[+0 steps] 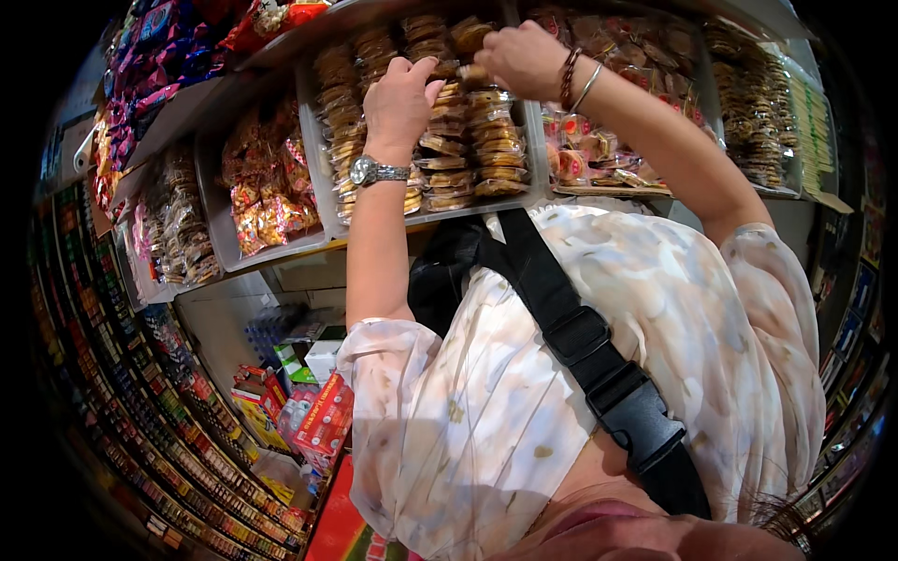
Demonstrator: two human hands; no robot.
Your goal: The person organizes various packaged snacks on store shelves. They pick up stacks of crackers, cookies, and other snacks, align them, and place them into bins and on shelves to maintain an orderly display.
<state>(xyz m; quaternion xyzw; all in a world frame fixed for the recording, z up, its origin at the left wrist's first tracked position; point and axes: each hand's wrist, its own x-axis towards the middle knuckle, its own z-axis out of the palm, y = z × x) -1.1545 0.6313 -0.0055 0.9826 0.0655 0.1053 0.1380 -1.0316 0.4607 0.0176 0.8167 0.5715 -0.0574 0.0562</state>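
Before me stands a clear plastic bin (330,210) packed with rows of round, flat biscuits in clear wrappers (499,151). My left hand (400,105), with a metal watch (363,170) on its wrist, is over the left and middle rows. Its thumb and forefinger are bent, with a small gap between them. Nothing shows clearly in that gap. Near the bin's far right part is my right hand (519,62), its fingers curled beside a wrapped biscuit (476,74). Whether they grip it is hidden. A dark beaded bracelet (570,77) and a silver bangle (588,88) circle the right wrist.
Neighbouring bins hold candy-patterned packets (270,210), reddish wrapped snacks (596,144) and stacked biscuits (754,119). Purple-wrapped sweets (151,77) lie at the upper left. Cartons (326,421) stand low on the left, beside long stocked shelves (133,393). A black buckled strap (582,336) crosses my chest.
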